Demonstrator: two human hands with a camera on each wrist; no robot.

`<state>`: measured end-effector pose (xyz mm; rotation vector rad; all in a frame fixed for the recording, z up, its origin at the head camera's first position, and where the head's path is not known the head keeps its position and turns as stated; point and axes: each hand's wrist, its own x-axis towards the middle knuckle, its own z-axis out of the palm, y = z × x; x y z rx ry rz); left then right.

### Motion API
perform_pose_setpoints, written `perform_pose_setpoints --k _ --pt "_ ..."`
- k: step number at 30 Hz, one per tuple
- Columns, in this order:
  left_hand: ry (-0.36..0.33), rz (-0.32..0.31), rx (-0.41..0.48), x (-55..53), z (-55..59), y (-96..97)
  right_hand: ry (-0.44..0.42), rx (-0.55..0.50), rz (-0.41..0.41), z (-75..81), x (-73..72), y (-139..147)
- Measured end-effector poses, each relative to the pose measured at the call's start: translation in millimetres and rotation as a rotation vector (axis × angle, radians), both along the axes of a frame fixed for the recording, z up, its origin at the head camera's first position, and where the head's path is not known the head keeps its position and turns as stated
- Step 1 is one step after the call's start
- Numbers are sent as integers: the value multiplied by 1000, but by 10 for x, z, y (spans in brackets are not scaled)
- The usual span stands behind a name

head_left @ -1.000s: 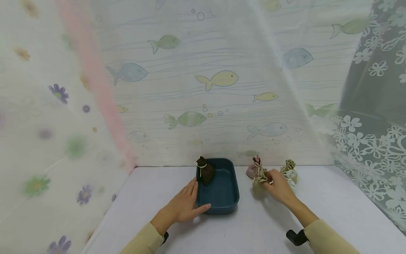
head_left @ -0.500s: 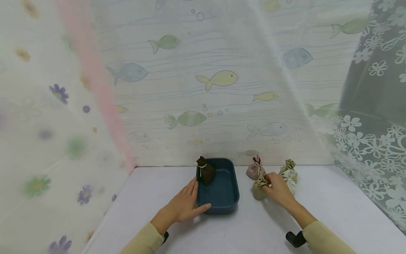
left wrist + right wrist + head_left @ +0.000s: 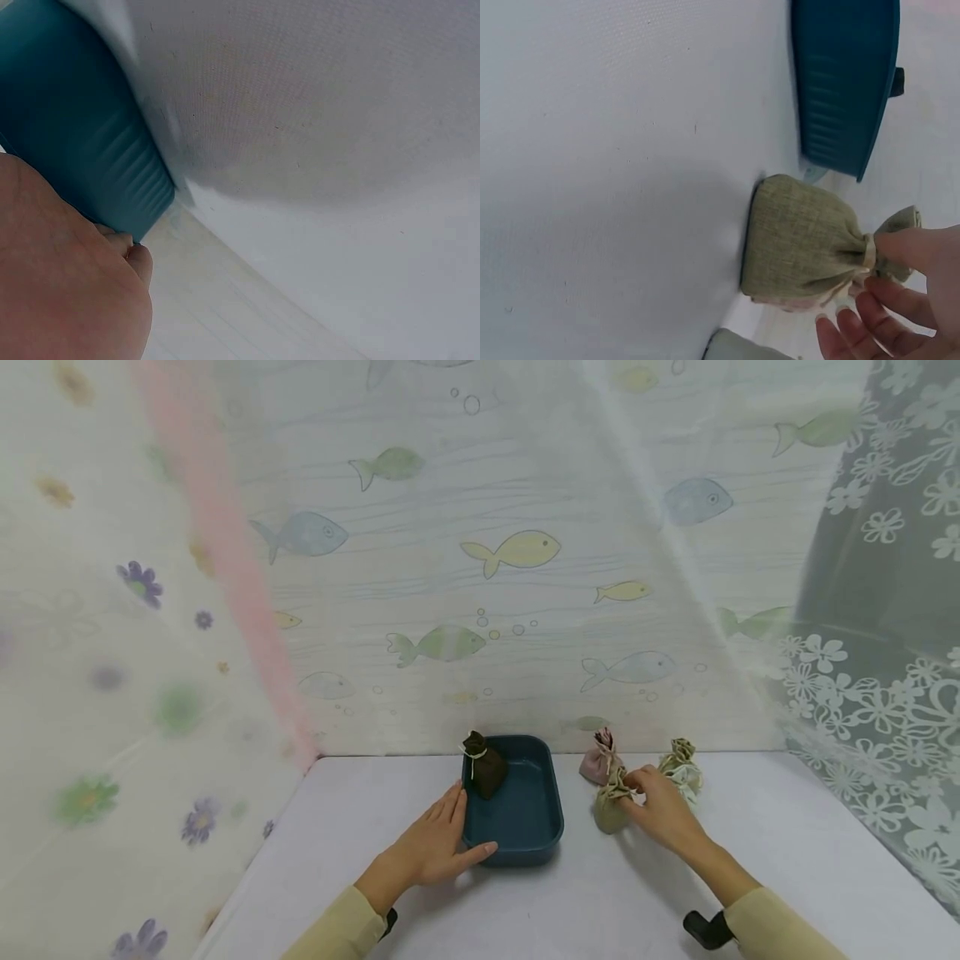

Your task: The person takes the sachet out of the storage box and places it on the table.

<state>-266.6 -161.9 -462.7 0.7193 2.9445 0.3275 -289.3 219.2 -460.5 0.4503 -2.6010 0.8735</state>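
A blue rectangular dish [image 3: 517,827] stands on the table, with a dark brown cloth pouch [image 3: 487,770] at its far left corner inside. Flat fingers of my left hand [image 3: 431,847] rest along the dish's left side, and its thumb lies over the near rim. My right hand [image 3: 663,810] has thumb and forefinger at the tied neck of an olive-green drawstring pouch [image 3: 611,812], pinching it; the other fingers are loosely bent in the right wrist view. That pouch [image 3: 802,236] stands on the table. Just behind it sits a pink pouch [image 3: 597,765].
A pale pouch with a green-gold top [image 3: 681,768] stands behind my right hand, partly hidden. White cloth covers the table [image 3: 555,910]. A sheer curtain with printed fish [image 3: 517,552] hangs along the back edge, and a flowered one [image 3: 142,585] on the left.
The olive-green pouch, held up and blurred a second ago, now stands lower and still in front of the pink one. My right hand has come down slightly; my left hand stays put.
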Motion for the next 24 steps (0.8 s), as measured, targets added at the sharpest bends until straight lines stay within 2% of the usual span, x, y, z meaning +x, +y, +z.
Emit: perform_pose_setpoints --k 14,24 --pt "-5 15 -17 -22 -58 -9 48 18 8 108 143 61" --pt "0 6 -11 -5 -10 2 71 12 59 301 176 -40"
